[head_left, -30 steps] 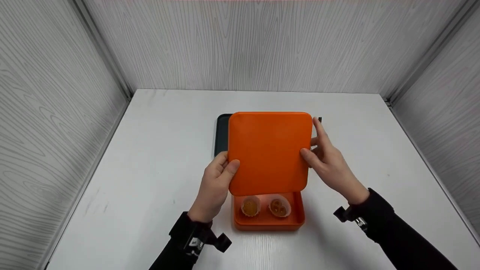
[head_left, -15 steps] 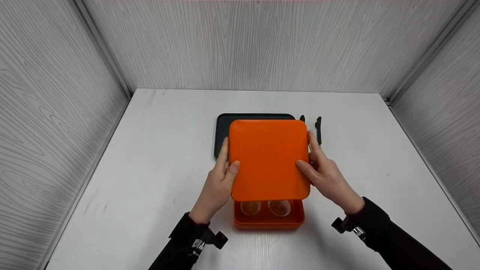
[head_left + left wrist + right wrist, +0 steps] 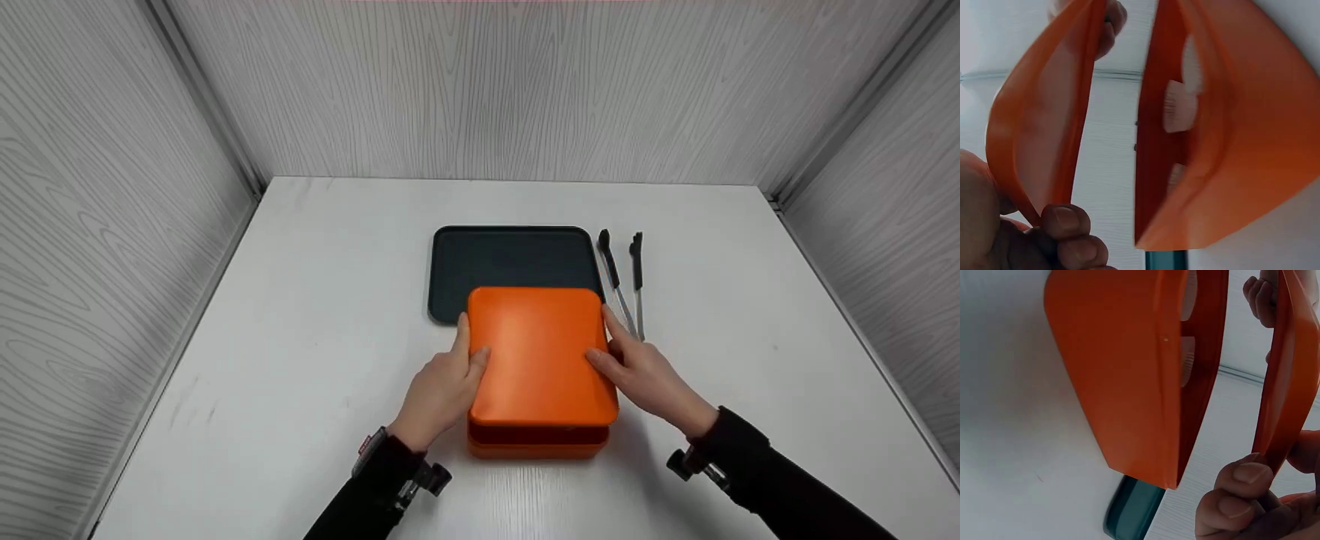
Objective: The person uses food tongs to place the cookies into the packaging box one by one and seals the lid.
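An orange lid (image 3: 544,356) is held level-ish above an orange box (image 3: 536,451) of the same colour. My left hand (image 3: 441,390) grips the lid's left edge, thumb on top. On the opposite edge my right hand (image 3: 646,382) holds it the same way, with fingertips curled under the rim in the right wrist view. A gap shows between lid and box in both wrist views. Inside the box stand pale paper cups (image 3: 1179,107), which the lid hides in the head view.
Behind the lid lies a dark tray (image 3: 510,255), partly covered by it in the head view. To the tray's right are metal tongs (image 3: 637,262) with black tips, arms spread. Pale wood-grain panels (image 3: 480,90) wall in the white table (image 3: 337,247).
Both hands have brought the lid down and toward the person, over the box. The cups are now hidden in the head view, while more of the tray and tongs shows.
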Action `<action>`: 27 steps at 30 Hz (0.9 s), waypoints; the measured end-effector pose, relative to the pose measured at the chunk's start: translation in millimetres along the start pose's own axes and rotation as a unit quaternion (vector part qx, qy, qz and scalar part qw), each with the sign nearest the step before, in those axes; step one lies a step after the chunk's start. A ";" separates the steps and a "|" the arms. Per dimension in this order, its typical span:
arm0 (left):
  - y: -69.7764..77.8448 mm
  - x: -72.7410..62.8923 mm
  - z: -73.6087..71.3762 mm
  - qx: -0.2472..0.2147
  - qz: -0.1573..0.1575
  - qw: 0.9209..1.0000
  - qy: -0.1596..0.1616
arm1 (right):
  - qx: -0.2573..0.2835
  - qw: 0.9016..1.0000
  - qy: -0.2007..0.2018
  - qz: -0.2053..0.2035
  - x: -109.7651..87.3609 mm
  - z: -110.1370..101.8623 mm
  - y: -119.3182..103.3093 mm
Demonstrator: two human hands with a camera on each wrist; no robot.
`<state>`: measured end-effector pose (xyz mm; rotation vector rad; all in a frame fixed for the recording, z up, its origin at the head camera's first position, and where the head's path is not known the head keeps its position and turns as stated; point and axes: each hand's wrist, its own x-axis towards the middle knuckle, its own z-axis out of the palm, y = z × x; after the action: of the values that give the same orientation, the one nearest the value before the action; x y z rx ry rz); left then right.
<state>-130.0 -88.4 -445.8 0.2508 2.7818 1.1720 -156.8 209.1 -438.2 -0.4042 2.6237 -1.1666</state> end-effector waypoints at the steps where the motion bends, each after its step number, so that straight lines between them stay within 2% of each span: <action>1: -1.5 0.9 3.4 0.018 -0.009 1.000 -0.003 | -0.006 1.000 -0.004 0.004 0.3 2.3 2.8; 6: -7.7 5.4 17.9 0.091 -0.035 0.995 -0.012 | -0.035 0.999 -0.011 0.012 2.9 10.8 15.8; 10: -9.8 7.4 23.4 0.115 -0.045 0.992 -0.016 | -0.037 0.999 -0.020 0.016 3.6 14.5 22.9; 16: -13.0 7.1 25.1 0.130 -0.032 0.991 0.000 | -0.038 0.999 -0.020 0.015 4.1 20.1 26.1; 27: -18.3 5.0 30.7 0.118 -0.065 0.991 -0.023 | -0.028 0.999 -0.031 0.022 2.6 24.8 29.1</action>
<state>-131.7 -78.5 -480.5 0.1128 2.8448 0.7976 -155.5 210.0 -476.5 -0.3855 2.6029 -1.0507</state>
